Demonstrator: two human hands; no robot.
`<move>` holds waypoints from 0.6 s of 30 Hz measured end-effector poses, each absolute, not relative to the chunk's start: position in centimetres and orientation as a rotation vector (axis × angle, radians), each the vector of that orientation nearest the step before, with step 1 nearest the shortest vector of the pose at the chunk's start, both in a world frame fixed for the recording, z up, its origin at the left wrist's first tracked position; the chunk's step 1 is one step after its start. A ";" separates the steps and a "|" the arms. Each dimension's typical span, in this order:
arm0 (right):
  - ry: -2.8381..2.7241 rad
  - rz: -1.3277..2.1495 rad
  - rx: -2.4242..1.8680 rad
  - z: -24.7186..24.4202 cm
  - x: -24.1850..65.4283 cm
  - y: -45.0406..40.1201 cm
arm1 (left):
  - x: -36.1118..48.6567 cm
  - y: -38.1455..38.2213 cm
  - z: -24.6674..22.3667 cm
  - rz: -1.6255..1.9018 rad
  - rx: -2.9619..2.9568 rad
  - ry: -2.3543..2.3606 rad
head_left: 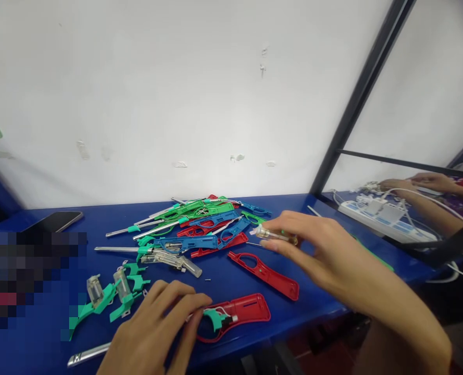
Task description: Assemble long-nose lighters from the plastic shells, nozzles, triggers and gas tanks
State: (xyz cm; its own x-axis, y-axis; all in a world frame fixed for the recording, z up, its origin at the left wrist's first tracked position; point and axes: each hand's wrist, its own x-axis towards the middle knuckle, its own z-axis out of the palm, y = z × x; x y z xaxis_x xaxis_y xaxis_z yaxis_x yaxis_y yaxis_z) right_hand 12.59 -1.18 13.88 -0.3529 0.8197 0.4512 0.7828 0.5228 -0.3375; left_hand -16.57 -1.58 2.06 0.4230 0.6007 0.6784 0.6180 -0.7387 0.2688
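My left hand (157, 325) is closed on the near end of a red lighter shell half (250, 308) lying on the blue table. A green trigger (215, 319) and white wire sit inside that shell. A metal lighter tube (88, 355) sticks out to the left from under my hand. Raised above the table, my right hand (321, 245) pinches a small clear lighter fuel tank (276, 235) between thumb and fingers. Below it lies a second red shell half (268, 276). Clear fuel tanks (188, 264) and green triggers (127, 304) lie beyond and left of my left hand.
Red, green and blue lighter shells with metal tubes form a pile (203, 219) near the wall. A phone (55, 221) lies back left. On the right are a black metal frame (356, 109), a white power strip (387, 221) with cables, and another person's hands (430, 182).
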 end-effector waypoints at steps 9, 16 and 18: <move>-2.176 0.242 -1.282 7.3 13.1 -3.7 | -13.7 0.5 3.0 -0.674 -2.978 -1.050; -2.223 0.535 -1.326 2.4 12.0 -4.5 | -14.0 1.4 3.6 -0.451 -3.062 -0.998; -2.164 0.591 -1.322 2.1 11.8 -4.4 | -14.0 1.5 4.0 -0.375 -3.064 -1.023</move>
